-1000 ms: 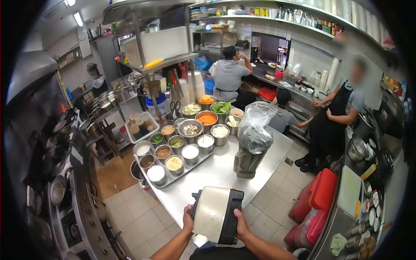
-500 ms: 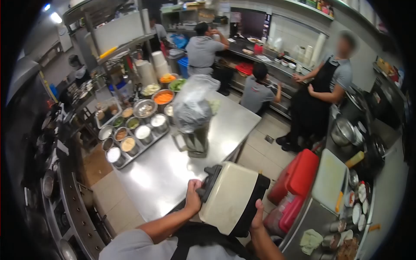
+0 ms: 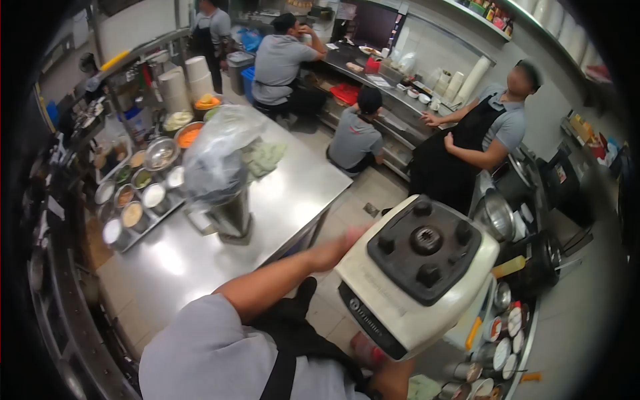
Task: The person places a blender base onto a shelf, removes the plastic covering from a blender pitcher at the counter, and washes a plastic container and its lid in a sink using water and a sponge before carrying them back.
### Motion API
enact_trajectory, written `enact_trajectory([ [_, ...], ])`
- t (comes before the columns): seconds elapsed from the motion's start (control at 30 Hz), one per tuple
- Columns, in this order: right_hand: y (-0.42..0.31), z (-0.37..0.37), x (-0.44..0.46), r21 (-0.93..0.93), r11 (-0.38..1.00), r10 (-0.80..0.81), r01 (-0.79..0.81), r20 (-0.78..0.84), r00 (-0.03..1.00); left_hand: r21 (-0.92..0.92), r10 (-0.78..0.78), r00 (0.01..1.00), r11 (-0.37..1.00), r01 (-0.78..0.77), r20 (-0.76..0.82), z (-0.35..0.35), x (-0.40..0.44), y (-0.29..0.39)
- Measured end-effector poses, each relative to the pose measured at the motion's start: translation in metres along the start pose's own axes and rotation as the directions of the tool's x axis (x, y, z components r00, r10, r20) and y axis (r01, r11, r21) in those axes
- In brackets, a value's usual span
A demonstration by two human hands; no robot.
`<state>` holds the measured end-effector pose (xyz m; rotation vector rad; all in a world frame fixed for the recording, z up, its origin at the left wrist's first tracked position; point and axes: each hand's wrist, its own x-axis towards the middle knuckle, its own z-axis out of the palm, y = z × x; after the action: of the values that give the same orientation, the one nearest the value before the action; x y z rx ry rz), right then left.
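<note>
My left hand [image 3: 343,247], smeared by motion, is against the far left side of a cream blender base [image 3: 419,273]. The base is up in the air, turned so its black top pad with the drive socket and corner knobs shows. My right hand [image 3: 393,373] is at its lower edge, fingers mostly hidden behind it. On the steel table to the left stands a blender jar [image 3: 232,217] with a clear plastic bag [image 3: 220,150] over its top. A green cloth [image 3: 265,159] lies beside the jar.
The steel table [image 3: 293,180] carries a tray of metal food containers [image 3: 155,197] at its left. On the right, a counter holds a large metal bowl [image 3: 495,213] and an orange-handled knife [image 3: 474,333]. A co-worker in a black apron [image 3: 453,147] stands ahead; others are farther back.
The blender base has moved right and up, towards the right counter, and turned so its top pad faces me. My view has swung right; the table and jar now sit farther left.
</note>
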<state>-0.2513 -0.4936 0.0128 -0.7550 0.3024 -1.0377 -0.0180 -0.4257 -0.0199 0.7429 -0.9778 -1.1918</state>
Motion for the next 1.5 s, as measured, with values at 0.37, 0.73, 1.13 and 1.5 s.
enact_trajectory([
  [0.37,0.029,0.007,0.262,-0.303,0.948,-0.125,0.096,-0.077,0.989,-0.615,0.042,0.999,0.787,-0.053,-0.033,-0.118,0.208,-0.036],
  [0.73,0.075,0.027,0.446,-0.350,0.936,-0.034,0.039,0.021,0.999,-0.650,0.085,0.966,0.725,-0.229,-0.245,-0.223,0.306,-0.006],
  [1.13,0.178,0.072,0.726,-0.112,0.891,0.365,-0.441,0.753,0.547,-0.544,0.197,0.775,0.609,-0.577,-0.601,-0.424,0.468,-0.007],
  [1.5,0.321,0.134,0.833,-0.531,0.433,0.663,-0.729,0.735,-0.142,-0.153,0.132,0.327,0.683,-0.714,-0.936,-0.477,0.427,-0.009],
])
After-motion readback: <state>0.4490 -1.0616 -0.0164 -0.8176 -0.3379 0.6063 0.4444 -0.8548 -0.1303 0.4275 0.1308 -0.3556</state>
